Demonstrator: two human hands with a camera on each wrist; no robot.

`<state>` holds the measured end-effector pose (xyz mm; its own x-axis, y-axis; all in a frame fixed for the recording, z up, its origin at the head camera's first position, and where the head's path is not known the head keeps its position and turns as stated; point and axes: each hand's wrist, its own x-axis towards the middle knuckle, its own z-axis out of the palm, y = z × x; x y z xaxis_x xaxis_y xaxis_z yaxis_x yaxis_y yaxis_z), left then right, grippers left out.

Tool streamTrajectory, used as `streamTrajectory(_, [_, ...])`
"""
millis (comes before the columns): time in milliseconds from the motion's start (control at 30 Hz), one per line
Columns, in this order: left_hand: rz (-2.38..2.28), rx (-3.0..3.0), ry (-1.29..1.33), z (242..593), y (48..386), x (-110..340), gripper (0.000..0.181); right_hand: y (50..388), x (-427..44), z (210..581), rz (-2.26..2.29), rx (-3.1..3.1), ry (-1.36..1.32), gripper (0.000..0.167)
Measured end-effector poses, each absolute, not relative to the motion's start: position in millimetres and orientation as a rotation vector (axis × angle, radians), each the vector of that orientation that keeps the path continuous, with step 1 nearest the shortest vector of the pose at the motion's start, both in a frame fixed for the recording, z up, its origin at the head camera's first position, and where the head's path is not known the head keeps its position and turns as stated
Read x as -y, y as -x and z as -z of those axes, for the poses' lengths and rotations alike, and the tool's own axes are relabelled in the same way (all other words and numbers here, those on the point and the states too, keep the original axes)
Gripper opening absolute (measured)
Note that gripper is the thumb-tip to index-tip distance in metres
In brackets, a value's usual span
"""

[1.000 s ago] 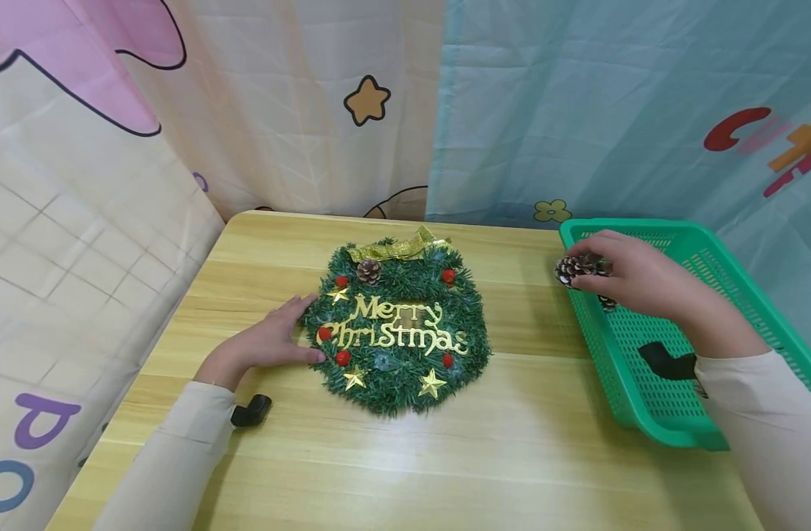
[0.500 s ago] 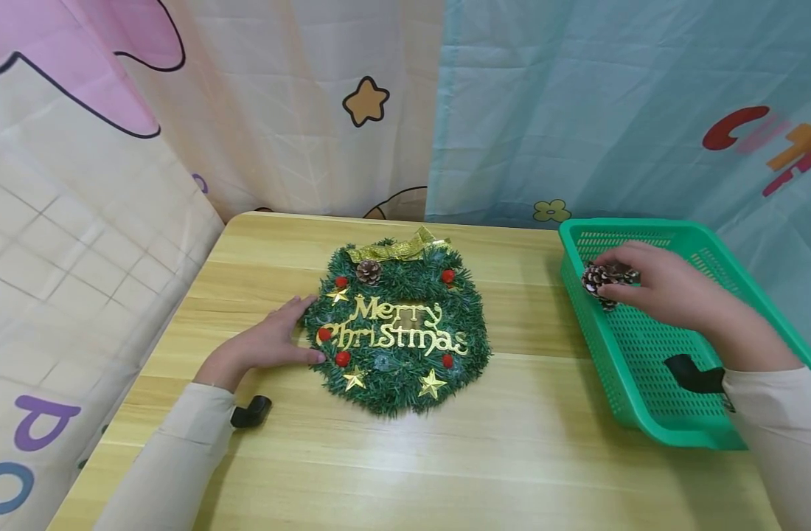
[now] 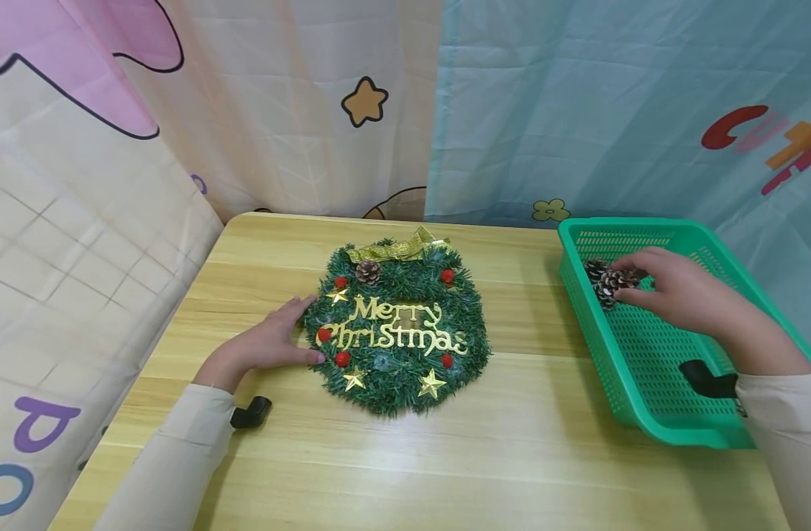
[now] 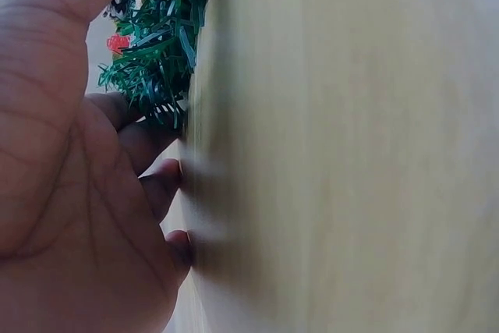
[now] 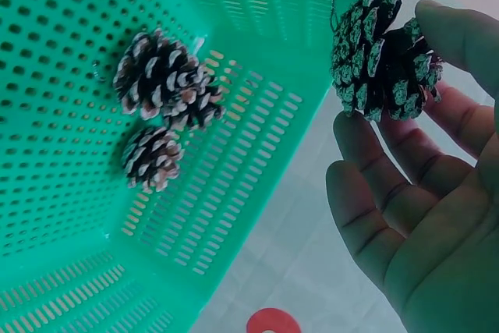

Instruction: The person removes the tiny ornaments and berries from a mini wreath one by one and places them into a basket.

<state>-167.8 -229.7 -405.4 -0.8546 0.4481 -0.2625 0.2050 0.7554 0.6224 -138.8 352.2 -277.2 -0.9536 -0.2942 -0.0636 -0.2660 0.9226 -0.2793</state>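
A green Christmas wreath (image 3: pixel 405 383) lies flat on the table, with gold "Merry Christmas" lettering (image 3: pixel 395 338), gold stars, red berries, a gold ribbon and one pine cone. My left hand (image 3: pixel 266 339) rests at the wreath's left edge, fingers extended and thumb against the greenery. In the left wrist view, its fingertips (image 4: pixel 179 247) touch the tabletop. Over the green basket (image 3: pixel 634 391), my right hand (image 3: pixel 680 291) holds a frosted pine cone (image 5: pixel 374 56) between thumb and fingers. In the right wrist view, several other pine cones (image 5: pixel 160 76) lie in the basket.
The basket stands at the right side of the wooden table (image 3: pixel 445 472). Printed curtains (image 3: pixel 299 110) hang behind the table and along its left side. A black wrist mount (image 3: pixel 249 413) sits by the left sleeve, and another (image 3: pixel 707 380) reaches over the basket.
My right hand has carried the pine cone rightward from the basket's left rim to over its inside, by the other pine cones. The left hand and wreath stay in place.
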Motion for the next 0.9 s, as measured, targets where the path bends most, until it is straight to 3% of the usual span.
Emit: streamTrajectory(900, [-0.832, -2.558, -0.506, 405.0, 166.4, 229.8, 0.115, 154.9, -397.8, 300.5, 0.388, -2.881, 0.376, 0.047])
